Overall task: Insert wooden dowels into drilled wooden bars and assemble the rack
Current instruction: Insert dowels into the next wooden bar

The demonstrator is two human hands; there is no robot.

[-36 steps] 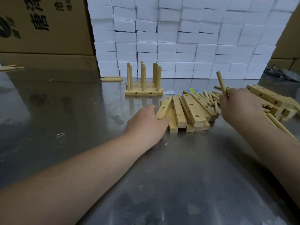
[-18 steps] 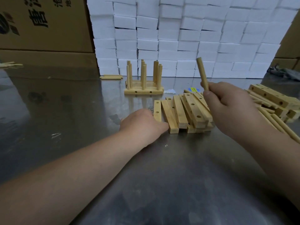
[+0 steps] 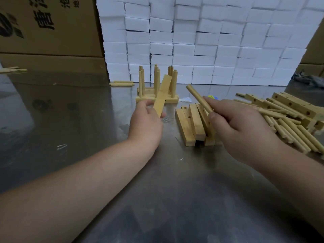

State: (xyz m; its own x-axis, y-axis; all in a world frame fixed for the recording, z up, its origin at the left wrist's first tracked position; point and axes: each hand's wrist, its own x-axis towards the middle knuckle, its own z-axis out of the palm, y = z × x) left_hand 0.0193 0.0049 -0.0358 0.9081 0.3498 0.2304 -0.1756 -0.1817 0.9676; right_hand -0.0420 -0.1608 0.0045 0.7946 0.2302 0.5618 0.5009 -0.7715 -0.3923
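Above the middle of the steel table (image 3: 52,120), the left hand (image 3: 145,123) pinches a wooden bar (image 3: 162,92) by its lower end, tilted up before the finished rack (image 3: 157,88). The right hand (image 3: 240,127) grips a dowel (image 3: 199,99) over the stacked bars (image 3: 191,123), loose dowels (image 3: 289,127) piled toward the right edge. Both pieces look light and rigid, best held mid-length for a straight push.

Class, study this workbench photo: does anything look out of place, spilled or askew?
Mostly ordinary clutter. Two dowels lie apart by the foam blocks, away from the main dowel pile. A white scrap and a blue-yellow scrap sit beside the finished rack.
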